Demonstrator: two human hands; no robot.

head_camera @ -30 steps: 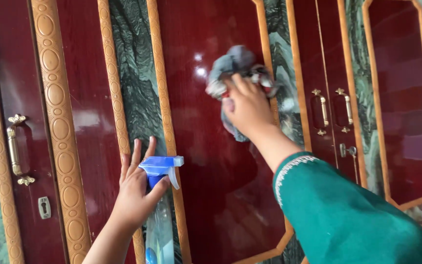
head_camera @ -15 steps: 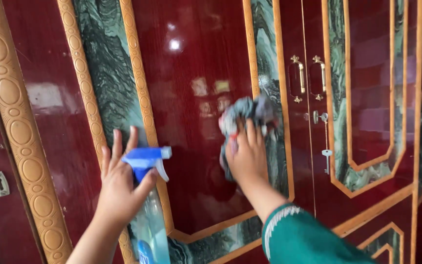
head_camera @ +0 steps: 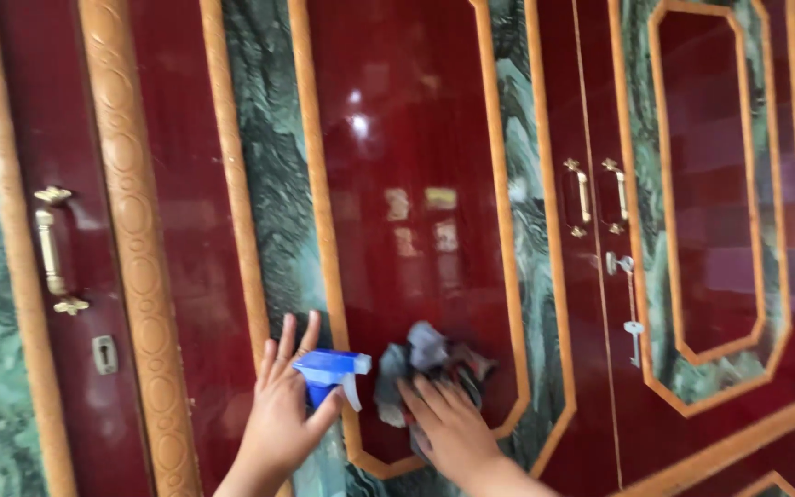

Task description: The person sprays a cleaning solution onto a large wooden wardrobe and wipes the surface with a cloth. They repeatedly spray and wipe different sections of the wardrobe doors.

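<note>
— Rag (head_camera: 430,361) sits low on the glossy red wardrobe door (head_camera: 407,138), pressed flat there by the right hand (head_camera: 448,425), fingers spread over it, so it looks set for wiping.

— And the left hand (head_camera: 280,419)?

— Thumb and palm hook the neck of a spray bottle (head_camera: 328,387), its fingers stretched open against the green marbled panel (head_camera: 273,166), seemingly for support.

— What's unclear?

— The bottle's body runs off the bottom edge, both arms too. A key (head_camera: 633,327) hangs near the gold handles (head_camera: 598,195), blurred.
</note>
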